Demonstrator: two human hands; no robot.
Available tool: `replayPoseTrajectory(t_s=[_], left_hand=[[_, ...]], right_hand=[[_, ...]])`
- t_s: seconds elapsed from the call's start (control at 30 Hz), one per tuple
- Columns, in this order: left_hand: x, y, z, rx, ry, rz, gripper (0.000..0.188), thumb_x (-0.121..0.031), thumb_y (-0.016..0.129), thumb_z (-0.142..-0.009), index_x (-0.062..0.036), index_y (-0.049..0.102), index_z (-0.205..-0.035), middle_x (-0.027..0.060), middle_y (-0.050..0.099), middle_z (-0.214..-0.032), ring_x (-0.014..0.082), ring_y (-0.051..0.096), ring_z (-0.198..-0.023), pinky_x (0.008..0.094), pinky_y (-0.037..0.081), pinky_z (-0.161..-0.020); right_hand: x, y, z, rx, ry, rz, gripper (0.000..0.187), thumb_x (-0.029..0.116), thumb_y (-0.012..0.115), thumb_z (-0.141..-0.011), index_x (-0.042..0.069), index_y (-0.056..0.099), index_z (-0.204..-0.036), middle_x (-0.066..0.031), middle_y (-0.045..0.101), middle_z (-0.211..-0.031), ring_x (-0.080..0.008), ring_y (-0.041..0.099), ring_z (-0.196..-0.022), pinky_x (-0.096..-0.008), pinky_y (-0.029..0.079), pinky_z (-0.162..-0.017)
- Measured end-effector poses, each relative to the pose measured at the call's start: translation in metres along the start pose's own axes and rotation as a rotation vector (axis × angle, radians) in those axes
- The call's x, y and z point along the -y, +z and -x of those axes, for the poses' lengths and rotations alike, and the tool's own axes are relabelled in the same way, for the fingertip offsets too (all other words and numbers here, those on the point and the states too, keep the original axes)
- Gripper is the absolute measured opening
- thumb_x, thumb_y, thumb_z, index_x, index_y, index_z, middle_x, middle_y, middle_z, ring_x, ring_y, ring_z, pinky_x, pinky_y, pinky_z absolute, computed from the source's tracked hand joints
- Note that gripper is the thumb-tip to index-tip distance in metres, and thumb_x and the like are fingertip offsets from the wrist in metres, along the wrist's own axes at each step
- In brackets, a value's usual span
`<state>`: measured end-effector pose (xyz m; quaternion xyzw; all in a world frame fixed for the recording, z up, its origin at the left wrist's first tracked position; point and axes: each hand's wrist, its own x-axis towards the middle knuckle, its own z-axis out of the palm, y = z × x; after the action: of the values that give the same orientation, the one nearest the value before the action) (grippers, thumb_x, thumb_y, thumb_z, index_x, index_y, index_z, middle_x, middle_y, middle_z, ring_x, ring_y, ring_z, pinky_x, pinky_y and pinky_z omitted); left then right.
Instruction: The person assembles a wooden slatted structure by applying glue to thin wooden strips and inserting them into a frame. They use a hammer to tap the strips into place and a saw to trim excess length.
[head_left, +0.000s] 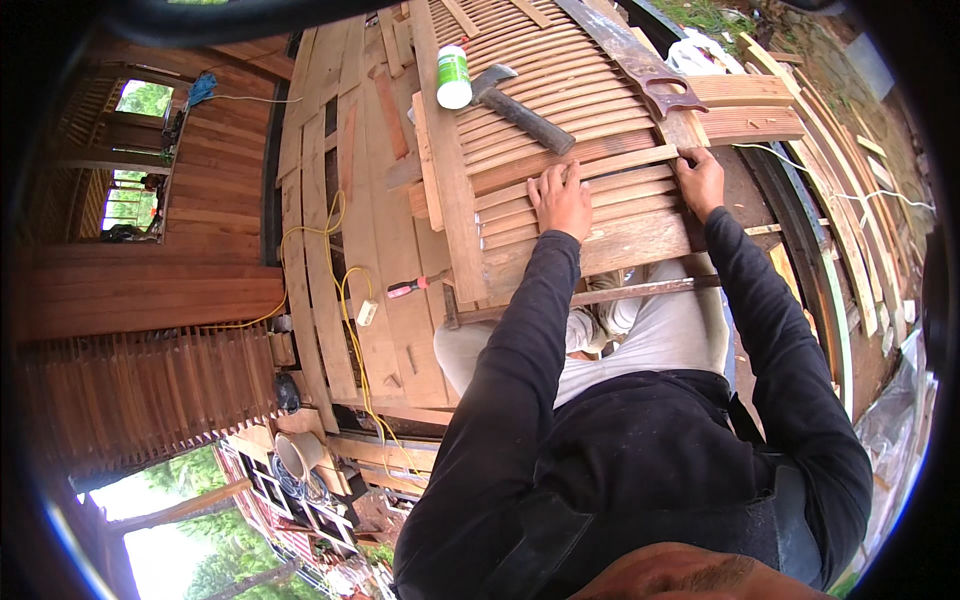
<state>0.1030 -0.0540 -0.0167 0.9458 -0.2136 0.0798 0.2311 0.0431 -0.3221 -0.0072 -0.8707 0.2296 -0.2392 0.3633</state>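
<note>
Brown wooden slat (pixel 630 164) is laid across the near part of the slatted panel (pixel 570 55). It is touched by the left hand (pixel 564 203), fingers spread; at the panel's right side, the right hand (pixel 700 181) is curled beside the slat's end, whether gripping cannot be told. On the panel, a hammer (pixel 530 122) is rested.

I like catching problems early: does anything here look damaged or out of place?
The handsaw beyond the right hand shows brown, rust-like patches, so it looks worn. The yellow cord trails in loose loops over the planks on the left, which looks untidy. Nothing else stands out.
</note>
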Motion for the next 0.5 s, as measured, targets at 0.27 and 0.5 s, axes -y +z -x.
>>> replayPoseTrajectory(t_s=[0.27,0.5], left_hand=[[-0.0001,-0.0049,-0.0051,0.026,-0.003,0.006,0.043,-0.028,0.064,-0.098,-0.0153,0.065,-0.138,0.0091,0.059,-0.133,0.0290,0.048,-0.133,0.0595,0.025,-0.119],[0.0009,-0.0009,-0.0053,0.017,0.023,-0.011,0.043,-0.031,0.063,-0.100,-0.0158,0.063,-0.140,0.0078,0.060,-0.130,0.0280,0.049,-0.133,0.0611,0.023,-0.120]], right_hand=[[0.0007,-0.0013,0.0013,-0.006,0.027,-0.014,0.027,0.017,0.068,-0.087,0.001,0.077,-0.106,-0.0207,0.074,-0.108,-0.0353,0.072,-0.100,-0.0400,0.055,-0.092],[0.0028,-0.0016,0.0030,-0.024,0.013,-0.040,0.026,0.015,0.068,-0.086,-0.001,0.078,-0.104,-0.0212,0.074,-0.108,-0.0364,0.072,-0.100,-0.0418,0.055,-0.094]])
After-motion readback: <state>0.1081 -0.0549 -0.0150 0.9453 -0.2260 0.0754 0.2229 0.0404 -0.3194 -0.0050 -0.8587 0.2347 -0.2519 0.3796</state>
